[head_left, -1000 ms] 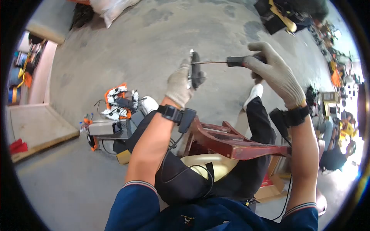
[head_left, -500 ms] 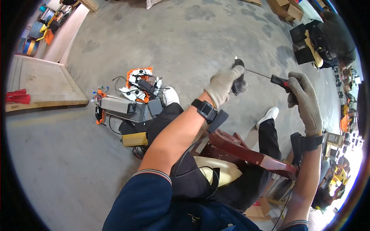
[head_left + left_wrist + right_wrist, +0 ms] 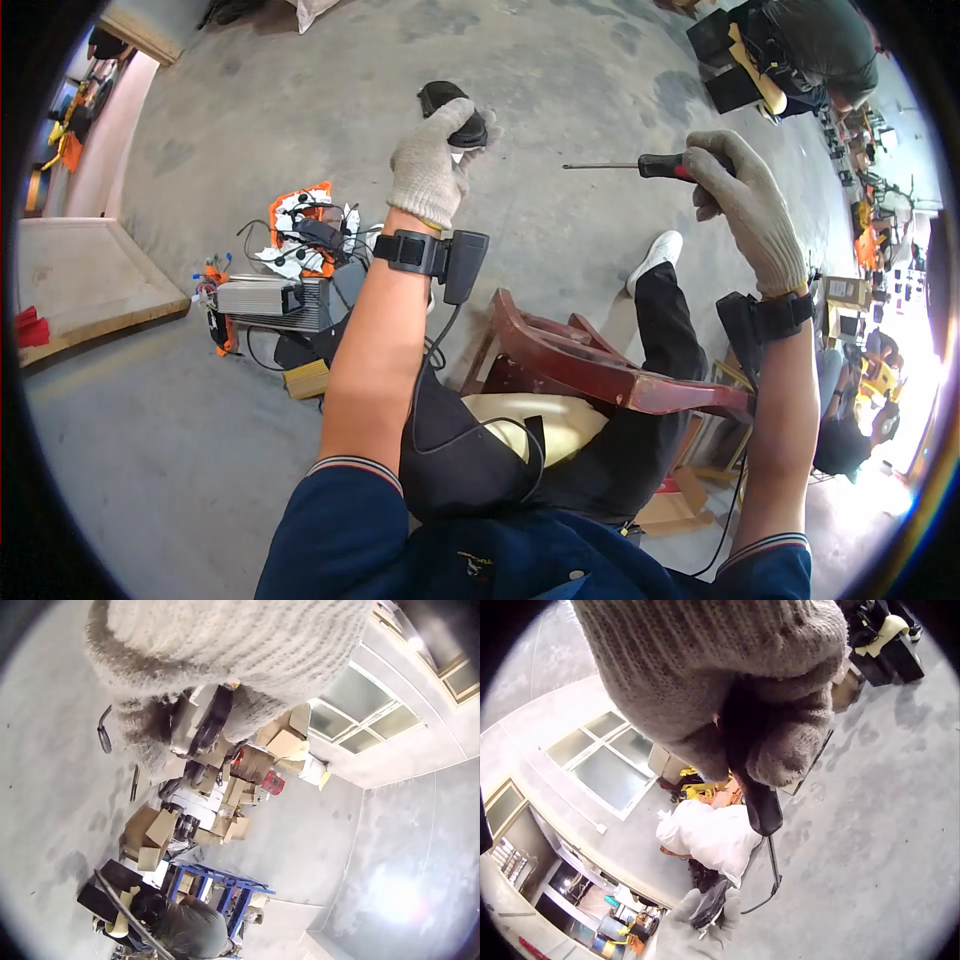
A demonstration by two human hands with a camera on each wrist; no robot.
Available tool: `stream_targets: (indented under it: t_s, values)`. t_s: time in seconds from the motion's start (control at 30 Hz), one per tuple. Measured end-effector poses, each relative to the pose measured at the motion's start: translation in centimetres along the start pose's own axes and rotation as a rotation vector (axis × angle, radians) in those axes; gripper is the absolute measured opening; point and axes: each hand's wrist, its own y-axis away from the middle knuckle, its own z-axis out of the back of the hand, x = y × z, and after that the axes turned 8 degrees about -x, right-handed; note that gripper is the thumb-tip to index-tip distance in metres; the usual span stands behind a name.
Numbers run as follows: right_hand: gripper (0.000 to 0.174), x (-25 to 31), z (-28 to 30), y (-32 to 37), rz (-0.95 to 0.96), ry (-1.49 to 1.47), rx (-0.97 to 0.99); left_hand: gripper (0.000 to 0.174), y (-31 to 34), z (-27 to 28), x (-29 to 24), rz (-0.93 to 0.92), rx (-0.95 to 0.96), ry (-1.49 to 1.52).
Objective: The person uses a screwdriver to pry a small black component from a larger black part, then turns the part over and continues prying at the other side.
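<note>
- Work is looking unfinished in the head view: the left hand [image 3: 428,165] is holding up a black part [image 3: 468,130] over the floor [image 3: 540,100], while the right hand [image 3: 745,200] is holding a screwdriver [image 3: 660,167] well to the side of it.
- Both grips are closing on something there, the left one wrapping round the black part, the right one clasping the screwdriver's handle; the tip is pointing toward the black part but is touching nothing, so no screw is being turned. Whether any screws are sitting loose or tight, the head view is not showing.
- Orange and white pieces [image 3: 300,235], a silver finned box [image 3: 255,297] and a gold box [image 3: 306,380] are lying beside the person's legs. A red wooden chair [image 3: 570,365] is standing between the hands and the body, and a black cable [image 3: 450,440] is hanging from the left wrist, perhaps liable to snag; nothing is blocking the space between tool and part.
- In the left wrist view, the glove is covering much of the black part, hiding its fastenings. Cardboard boxes [image 3: 146,832] and a blue rack [image 3: 225,881] are standing beyond.
- In the right wrist view, the fingers are curling round the screwdriver, and the black part is showing lower down in the other glove. A white sack [image 3: 712,832] is lying behind, out of the way.
</note>
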Motion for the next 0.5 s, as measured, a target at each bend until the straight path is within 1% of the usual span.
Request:
stream_targets:
  t_s: [0.03,0.1,0.23,0.3,0.43,0.5]
  values:
    - [0.043,-0.1,0.0,0.0,-0.003,0.001,-0.001,0.033,0.1,-0.1,0.1,0.003,0.001,0.000]
    - [0.043,-0.2,0.2,-0.1,0.009,0.029,0.015,0.031,0.0,-0.1,0.3,-0.092,-0.060,-0.038]
    - [0.041,-0.5,0.2,-0.2,0.030,0.013,0.001,0.034,0.1,-0.3,0.5,-0.053,-0.041,-0.072]
    - [0.040,-0.6,0.2,-0.4,0.020,0.005,0.008,0.034,0.9,-1.0,0.4,-0.165,-0.021,-0.177]
    - [0.039,-0.8,0.1,-0.3,0.047,-0.008,0.015,0.031,1.4,-1.3,0.1,-0.130,-0.076,-0.242]
    - [0.038,-0.8,0.1,-0.4,0.026,0.007,0.034,0.027,1.1,-0.9,-0.3,-0.100,-0.143,-0.246]
